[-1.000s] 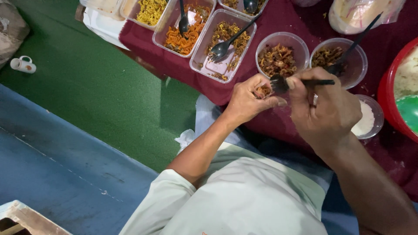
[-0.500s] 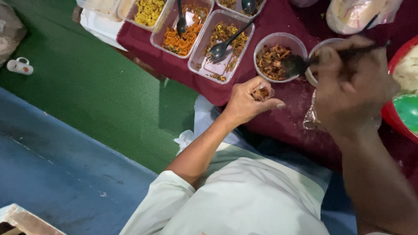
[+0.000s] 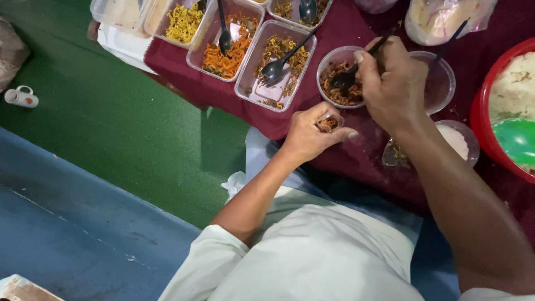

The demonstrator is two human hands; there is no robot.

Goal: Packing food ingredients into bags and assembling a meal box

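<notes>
Nearest to us, our left hand (image 3: 312, 134) is cupped with fingers curled, holding a small filled piece (image 3: 326, 123) with brown mix showing at its top; it sits just off the near edge of the maroon tablecloth (image 3: 340, 161).

Just beyond, our right hand (image 3: 393, 83) is closed in a pinch around the handle of a black spoon (image 3: 348, 75). The spoon's bowl is down in the round clear bowl (image 3: 340, 78) of brown mix, which stands on the cloth between the rectangular tubs and a second round bowl (image 3: 440, 78) partly hidden behind the hand.

We judge the step in hand to be scooping: the spoon is loading filling while the left hand waits with the piece open side up. The next move calls for lifting a modest spoonful, carrying it level across the short gap to the left hand, and tipping it in without spilling onto the cloth.

To the right stand a small bowl of white powder (image 3: 460, 139) and a red basin (image 3: 490, 111) with pale dough and a green lid.

Farther out lie the tubs: brown shreds with a spoon (image 3: 276, 61), orange shreds (image 3: 225, 56), yellow shreds (image 3: 181, 25). A clear bag (image 3: 440, 22) rests at the far edge. A white mug (image 3: 22, 97) lies on the green floor (image 3: 111, 128)
</notes>
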